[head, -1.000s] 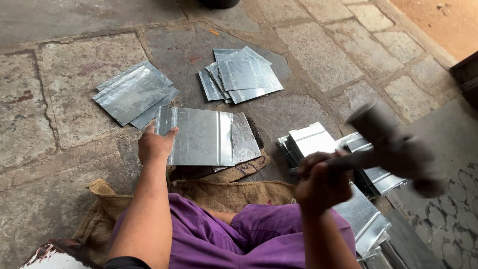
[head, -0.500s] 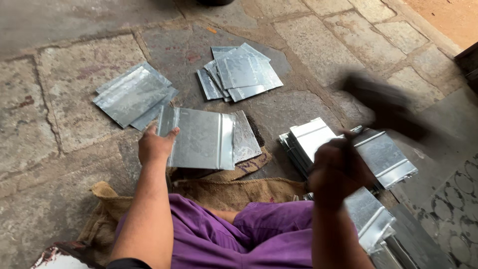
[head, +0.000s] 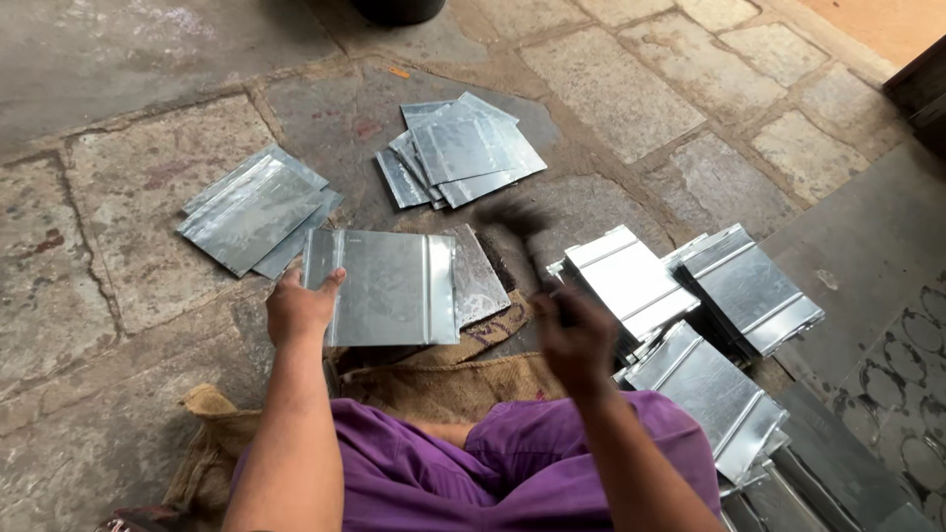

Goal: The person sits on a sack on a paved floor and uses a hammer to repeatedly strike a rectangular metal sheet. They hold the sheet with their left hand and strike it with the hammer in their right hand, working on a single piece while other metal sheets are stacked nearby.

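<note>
My left hand (head: pixel 299 305) grips the left edge of a ribbed metal sheet (head: pixel 389 286) lying flat on a dark block over burlap sacking (head: pixel 443 379). My right hand (head: pixel 574 340) is shut on the handle of a hammer (head: pixel 517 225), whose blurred dark head is just right of the sheet's right edge, over the block. My purple-clad legs (head: pixel 512 473) fill the bottom of the view.
One pile of metal sheets (head: pixel 254 209) lies on the stone floor at the left and another pile (head: pixel 461 153) lies further back. Stacks of folded sheets (head: pixel 690 296) stand to my right. A dark round container (head: pixel 399 10) sits at the top edge.
The hammer has swung from raised at the far right down and left to the sheet's right edge. My left hand has stayed on the sheet.
</note>
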